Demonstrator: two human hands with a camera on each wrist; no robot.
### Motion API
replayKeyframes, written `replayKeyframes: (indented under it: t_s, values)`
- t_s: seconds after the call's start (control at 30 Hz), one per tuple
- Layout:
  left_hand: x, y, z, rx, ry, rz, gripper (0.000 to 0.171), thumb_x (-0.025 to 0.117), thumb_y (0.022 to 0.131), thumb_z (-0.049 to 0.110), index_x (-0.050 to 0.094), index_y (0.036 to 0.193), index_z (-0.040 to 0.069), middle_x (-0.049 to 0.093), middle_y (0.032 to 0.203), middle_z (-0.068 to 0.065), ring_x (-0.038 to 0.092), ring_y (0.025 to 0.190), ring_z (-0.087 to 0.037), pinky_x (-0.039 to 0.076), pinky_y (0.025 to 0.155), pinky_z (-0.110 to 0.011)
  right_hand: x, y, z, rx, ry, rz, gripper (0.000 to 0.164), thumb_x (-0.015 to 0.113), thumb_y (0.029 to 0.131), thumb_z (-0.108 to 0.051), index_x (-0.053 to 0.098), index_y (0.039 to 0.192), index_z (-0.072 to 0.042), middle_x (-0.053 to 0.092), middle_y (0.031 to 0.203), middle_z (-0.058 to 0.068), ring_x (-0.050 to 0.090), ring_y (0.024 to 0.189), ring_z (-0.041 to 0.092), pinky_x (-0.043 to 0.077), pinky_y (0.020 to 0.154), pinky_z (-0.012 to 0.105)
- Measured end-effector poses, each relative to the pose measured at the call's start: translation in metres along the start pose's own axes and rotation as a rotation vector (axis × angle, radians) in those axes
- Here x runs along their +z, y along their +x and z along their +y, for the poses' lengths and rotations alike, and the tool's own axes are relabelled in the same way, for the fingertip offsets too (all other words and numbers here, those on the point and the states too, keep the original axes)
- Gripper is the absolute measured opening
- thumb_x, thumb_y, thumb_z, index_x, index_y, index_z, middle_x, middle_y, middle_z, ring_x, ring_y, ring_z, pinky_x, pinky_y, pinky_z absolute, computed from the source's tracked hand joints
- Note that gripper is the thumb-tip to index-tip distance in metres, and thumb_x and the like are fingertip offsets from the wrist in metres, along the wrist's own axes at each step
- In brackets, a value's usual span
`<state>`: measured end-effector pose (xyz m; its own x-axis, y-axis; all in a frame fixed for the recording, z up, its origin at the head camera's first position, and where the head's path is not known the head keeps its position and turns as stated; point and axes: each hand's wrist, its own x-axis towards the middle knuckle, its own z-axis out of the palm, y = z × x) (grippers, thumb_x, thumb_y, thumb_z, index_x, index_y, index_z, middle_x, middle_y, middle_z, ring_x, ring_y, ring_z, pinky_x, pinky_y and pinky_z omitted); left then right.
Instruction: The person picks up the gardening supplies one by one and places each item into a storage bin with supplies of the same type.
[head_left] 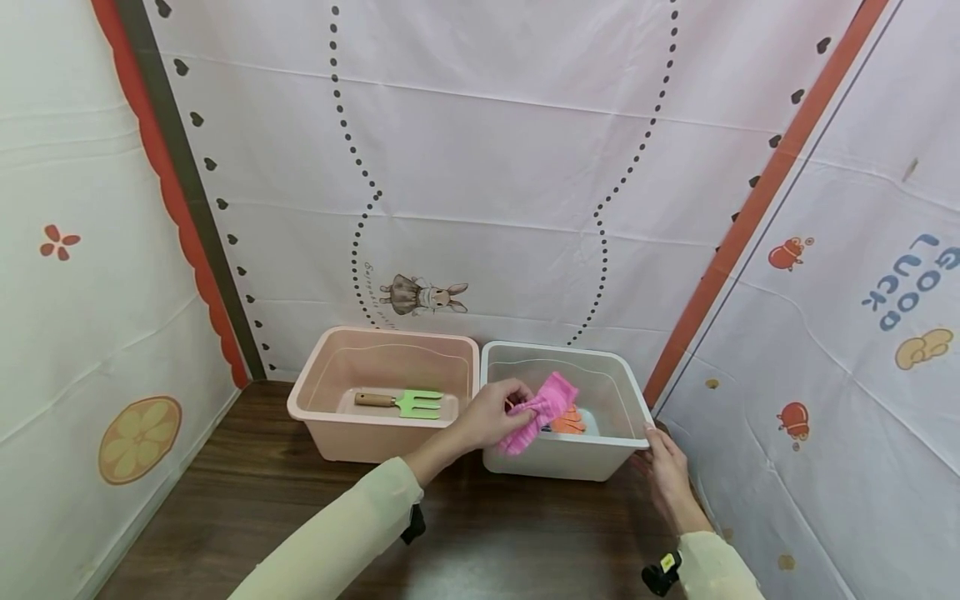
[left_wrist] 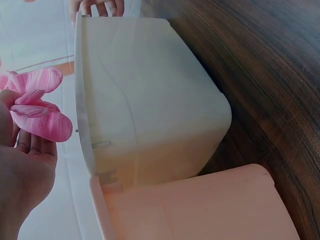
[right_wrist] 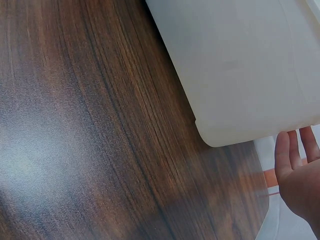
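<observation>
My left hand [head_left: 491, 414] pinches a bunched pink glove [head_left: 553, 398] above the front rim of the white bin [head_left: 536, 457]. In the left wrist view, rounded ends of the pink glove [left_wrist: 42, 120] stick out past the fingers. My right hand [head_left: 667, 467] holds the white bin's right front corner, thumb at the rim and fingers below it. In the right wrist view, the fingers [right_wrist: 282, 152] of that hand touch the bin's outer wall. Inside the white bin lies an orange glove [head_left: 570, 419], partly hidden behind the pink one, with something dark beside it.
To the left, side by side with the white bin, stands a pink bin [head_left: 352, 437]. It holds a green hand fork [head_left: 416, 404] with a wooden handle. Both bins sit on a dark wooden table [head_left: 300, 517] against a printed cloth wall [head_left: 487, 167], with side walls left and right.
</observation>
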<state>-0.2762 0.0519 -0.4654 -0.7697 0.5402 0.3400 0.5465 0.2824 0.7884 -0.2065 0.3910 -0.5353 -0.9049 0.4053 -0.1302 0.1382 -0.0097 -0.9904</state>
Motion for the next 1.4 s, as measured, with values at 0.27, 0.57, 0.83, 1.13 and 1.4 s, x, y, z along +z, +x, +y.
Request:
replayKeyframes:
  t_s: [0.27, 0.57, 0.83, 1.13, 1.4]
  values:
    - [0.0, 0.008, -0.002, -0.001, 0.012, 0.035, 0.012, 0.078, 0.097, 0.015, 0.071, 0.107, 0.012, 0.068, 0.094, 0.005, 0.064, 0.085, -0.011, 0.059, 0.073, -0.025, -0.001, -0.001, 0.0, 0.001, 0.011, 0.0, 0.066, 0.053, 0.111, -0.047, 0.044, 0.156, 0.0, 0.071, 0.116, -0.004, 0.068, 0.092, -0.001, 0.06, 0.094, 0.034]
    - [-0.005, 0.021, -0.004, 0.055, -0.001, 0.077, 0.012, 0.079, 0.096, 0.013, 0.072, 0.106, 0.008, 0.07, 0.094, 0.001, 0.064, 0.083, -0.009, 0.059, 0.073, -0.024, 0.0, 0.0, 0.0, 0.018, 0.013, -0.017, 0.069, 0.053, 0.11, -0.05, 0.042, 0.158, -0.002, 0.066, 0.129, 0.002, 0.068, 0.094, -0.001, 0.059, 0.097, 0.035]
    - [-0.009, 0.033, -0.001, 0.028, 0.023, 0.103, 0.014, 0.08, 0.095, 0.014, 0.073, 0.106, 0.009, 0.07, 0.096, 0.0, 0.064, 0.084, -0.01, 0.059, 0.074, -0.023, 0.0, 0.002, -0.001, 0.027, 0.009, -0.012, 0.068, 0.051, 0.111, -0.048, 0.041, 0.159, -0.002, 0.064, 0.133, 0.006, 0.068, 0.095, 0.0, 0.059, 0.096, 0.034]
    - [-0.006, 0.038, -0.005, 0.01, -0.007, 0.111, 0.014, 0.08, 0.096, 0.014, 0.074, 0.108, 0.01, 0.072, 0.099, 0.0, 0.066, 0.086, -0.011, 0.059, 0.075, -0.023, -0.002, 0.001, -0.001, 0.03, -0.001, -0.027, 0.069, 0.051, 0.11, -0.051, 0.04, 0.16, -0.003, 0.062, 0.137, 0.007, 0.067, 0.096, 0.001, 0.059, 0.098, 0.035]
    - [-0.002, 0.043, -0.012, -0.037, -0.015, 0.118, 0.013, 0.081, 0.096, 0.015, 0.075, 0.107, 0.012, 0.072, 0.098, 0.001, 0.066, 0.087, -0.011, 0.059, 0.076, -0.024, -0.002, 0.0, -0.002, 0.029, 0.013, -0.023, 0.068, 0.053, 0.11, -0.05, 0.042, 0.158, -0.002, 0.066, 0.133, 0.005, 0.069, 0.097, 0.002, 0.059, 0.099, 0.037]
